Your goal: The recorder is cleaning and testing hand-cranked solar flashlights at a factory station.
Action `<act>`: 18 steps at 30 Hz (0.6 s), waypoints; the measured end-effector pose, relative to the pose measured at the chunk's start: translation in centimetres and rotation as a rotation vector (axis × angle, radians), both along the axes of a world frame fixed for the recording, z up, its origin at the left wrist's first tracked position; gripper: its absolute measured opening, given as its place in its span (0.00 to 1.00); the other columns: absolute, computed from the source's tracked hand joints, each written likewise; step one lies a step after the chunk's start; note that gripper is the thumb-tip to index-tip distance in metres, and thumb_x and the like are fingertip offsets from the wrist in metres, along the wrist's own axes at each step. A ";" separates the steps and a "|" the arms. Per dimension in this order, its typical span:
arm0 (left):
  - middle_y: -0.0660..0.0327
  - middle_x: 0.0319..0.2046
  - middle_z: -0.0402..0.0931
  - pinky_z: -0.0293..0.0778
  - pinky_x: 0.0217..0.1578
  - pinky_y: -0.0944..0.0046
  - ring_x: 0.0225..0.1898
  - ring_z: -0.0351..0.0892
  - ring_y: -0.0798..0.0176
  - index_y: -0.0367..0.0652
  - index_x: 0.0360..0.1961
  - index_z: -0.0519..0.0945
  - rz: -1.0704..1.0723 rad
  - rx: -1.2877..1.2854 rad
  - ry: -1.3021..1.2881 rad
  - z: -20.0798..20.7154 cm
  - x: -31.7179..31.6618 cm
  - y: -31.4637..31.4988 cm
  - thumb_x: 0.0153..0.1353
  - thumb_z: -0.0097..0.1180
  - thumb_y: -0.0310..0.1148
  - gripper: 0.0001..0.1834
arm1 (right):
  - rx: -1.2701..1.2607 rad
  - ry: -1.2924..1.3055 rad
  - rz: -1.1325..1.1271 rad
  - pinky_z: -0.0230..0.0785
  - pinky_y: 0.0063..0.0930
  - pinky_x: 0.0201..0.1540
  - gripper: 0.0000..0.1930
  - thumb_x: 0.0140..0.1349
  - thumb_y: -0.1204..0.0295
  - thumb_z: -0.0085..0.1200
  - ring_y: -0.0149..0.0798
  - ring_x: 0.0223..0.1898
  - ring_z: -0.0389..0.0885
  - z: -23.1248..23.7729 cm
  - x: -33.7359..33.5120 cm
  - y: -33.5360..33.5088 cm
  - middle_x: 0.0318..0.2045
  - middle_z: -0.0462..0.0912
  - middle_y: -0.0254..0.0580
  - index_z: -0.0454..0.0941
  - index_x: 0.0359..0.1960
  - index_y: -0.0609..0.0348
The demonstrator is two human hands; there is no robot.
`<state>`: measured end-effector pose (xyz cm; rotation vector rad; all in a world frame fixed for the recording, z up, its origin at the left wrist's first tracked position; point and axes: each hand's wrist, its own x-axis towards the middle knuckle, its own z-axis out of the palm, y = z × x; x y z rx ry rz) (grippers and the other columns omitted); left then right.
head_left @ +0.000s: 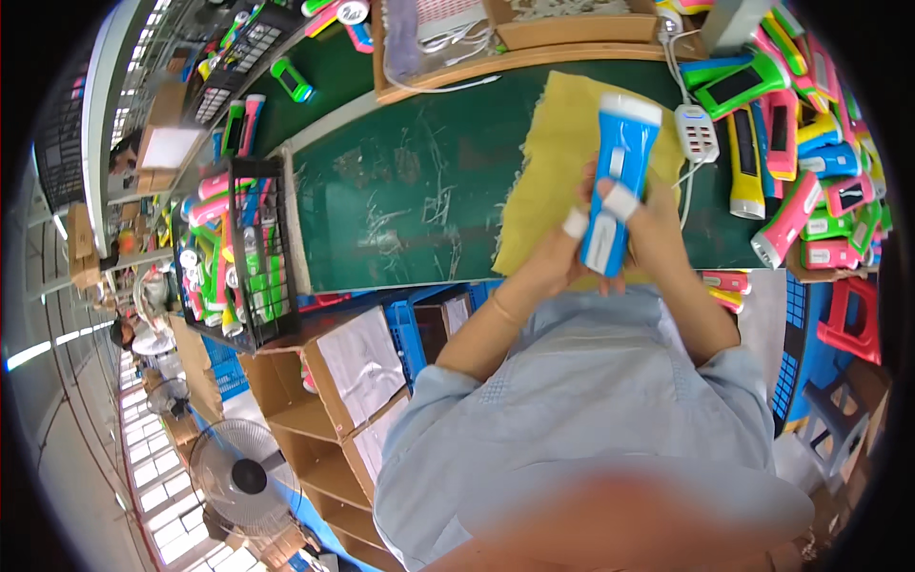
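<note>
A blue flashlight with a white head is held between my two hands, its head pointing away from me and its tail toward my body. My left hand grips its lower left side, with white tape round the thumb. From the right, my right hand closes on the body, its taped thumb lying across the front near the switch. Some fingers are hidden behind the flashlight. Beneath it a yellow cloth lies on the green table.
Many coloured flashlights are heaped at the right, beside a white multi-port USB charger with cables. A black basket of flashlights stands at the left edge. Along the back runs a wooden tray. Cardboard boxes and a fan are lower left.
</note>
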<state>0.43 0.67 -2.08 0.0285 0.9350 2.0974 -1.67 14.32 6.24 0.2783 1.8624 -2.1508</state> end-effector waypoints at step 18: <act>0.58 0.33 0.70 0.73 0.33 0.59 0.31 0.73 0.61 0.39 0.50 0.63 0.345 -0.161 0.168 1.7 -5.1 0.7 0.58 0.51 0.42 0.24 | 0.046 0.321 0.248 0.55 0.16 0.21 0.17 0.63 0.71 0.36 0.22 0.17 0.61 -7.9 2.6 7.1 0.16 0.65 0.30 0.66 0.53 0.59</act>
